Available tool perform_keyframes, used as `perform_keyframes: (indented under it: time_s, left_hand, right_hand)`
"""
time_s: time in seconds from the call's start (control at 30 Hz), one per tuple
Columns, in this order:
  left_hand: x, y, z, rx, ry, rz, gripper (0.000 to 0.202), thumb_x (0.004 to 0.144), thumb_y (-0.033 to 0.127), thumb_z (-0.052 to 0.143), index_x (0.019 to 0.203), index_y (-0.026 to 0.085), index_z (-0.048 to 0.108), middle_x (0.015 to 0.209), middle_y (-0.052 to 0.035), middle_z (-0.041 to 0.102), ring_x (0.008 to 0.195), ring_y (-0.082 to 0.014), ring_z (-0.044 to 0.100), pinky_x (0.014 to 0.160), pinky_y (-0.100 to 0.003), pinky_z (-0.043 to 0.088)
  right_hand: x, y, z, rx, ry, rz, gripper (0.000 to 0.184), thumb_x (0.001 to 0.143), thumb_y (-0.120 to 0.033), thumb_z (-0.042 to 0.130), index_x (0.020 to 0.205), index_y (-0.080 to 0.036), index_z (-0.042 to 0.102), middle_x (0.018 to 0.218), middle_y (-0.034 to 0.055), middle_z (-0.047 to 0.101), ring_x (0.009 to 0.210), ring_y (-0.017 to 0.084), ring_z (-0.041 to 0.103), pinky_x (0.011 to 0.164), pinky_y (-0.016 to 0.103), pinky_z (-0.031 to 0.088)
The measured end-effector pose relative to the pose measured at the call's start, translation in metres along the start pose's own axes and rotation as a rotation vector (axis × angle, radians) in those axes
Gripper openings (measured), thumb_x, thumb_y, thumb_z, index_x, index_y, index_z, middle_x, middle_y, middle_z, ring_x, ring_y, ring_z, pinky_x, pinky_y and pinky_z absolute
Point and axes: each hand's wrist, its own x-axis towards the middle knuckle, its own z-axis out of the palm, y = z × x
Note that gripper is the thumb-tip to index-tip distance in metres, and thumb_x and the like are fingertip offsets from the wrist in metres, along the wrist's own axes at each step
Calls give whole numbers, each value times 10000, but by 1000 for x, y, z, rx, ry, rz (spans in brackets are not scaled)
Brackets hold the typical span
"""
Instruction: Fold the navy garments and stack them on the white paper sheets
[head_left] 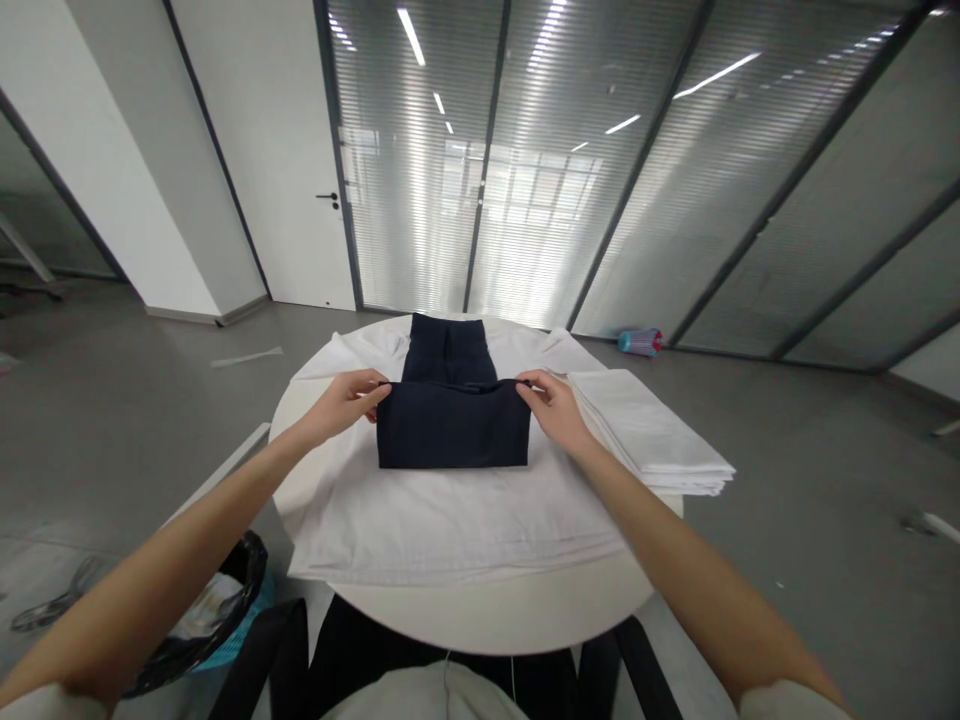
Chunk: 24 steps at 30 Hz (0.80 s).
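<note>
Left hand and right hand each pinching upper corner of navy garment; best pull evenly, corners level, crease square to bench near edge.

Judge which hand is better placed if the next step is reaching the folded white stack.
Probably the right hand: it pinches the navy cloth on the side nearer the white stack. The left hand grips the far side.

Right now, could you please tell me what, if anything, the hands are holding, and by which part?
The left hand and right hand pinch the navy cloth at opposite ends of its near section's upper edge.
</note>
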Motion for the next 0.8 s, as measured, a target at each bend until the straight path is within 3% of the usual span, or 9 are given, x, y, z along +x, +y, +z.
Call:
perform_keyframes:
  time_s: [0.13,0.27,0.47,0.6,0.7,0.8]
  left_hand:
    - [27,-28,9,-87,3,-208,600,658,698,717,867,153,579,587,14,590,443,-138,587,389,-224,467]
    - [43,-55,19,-136,-36,-283,612,653,728,696,839,165,543,552,26,575,415,-130,565,367,-210,435]
    - [46,-82,28,-65,8,-230,548,739,699,628,866,170,566,476,56,507,366,-106,485,346,-189,365]
    - [47,-90,29,30,36,-236,484,759,642,608,868,170,591,493,45,520,335,-100,424,325,-200,299]
    - [47,-87,29,110,148,-184,385,770,526,624,927,175,622,734,-22,649,480,-133,555,411,-234,418]
    - [38,-70,36,325,281,54,325,830,428,583,1041,191,650,1080,-96,662,921,-234,668,740,-354,567]
  right_hand:
    - [15,43,13,-43,-15,69,296,814,-467,555,867,-195,658,866,44,675,805,191,603,712,315,500]
    - [12,75,19,-111,-16,163,309,782,-476,564,854,-192,662,791,30,660,795,201,594,798,365,491]
    - [2,88,24,-168,-31,208,313,851,-473,521,917,-202,664,805,30,653,775,197,597,683,312,489]
    - [0,85,30,-335,-103,205,253,912,-382,482,966,-217,666,747,9,637,692,179,600,669,301,486]
    - [-1,72,31,-516,-87,161,227,929,-302,482,1001,-204,674,870,49,659,780,188,630,754,320,501]
    - [-5,47,33,-640,-16,93,277,960,-311,475,1110,-189,674,1089,114,639,958,218,638,850,346,503]
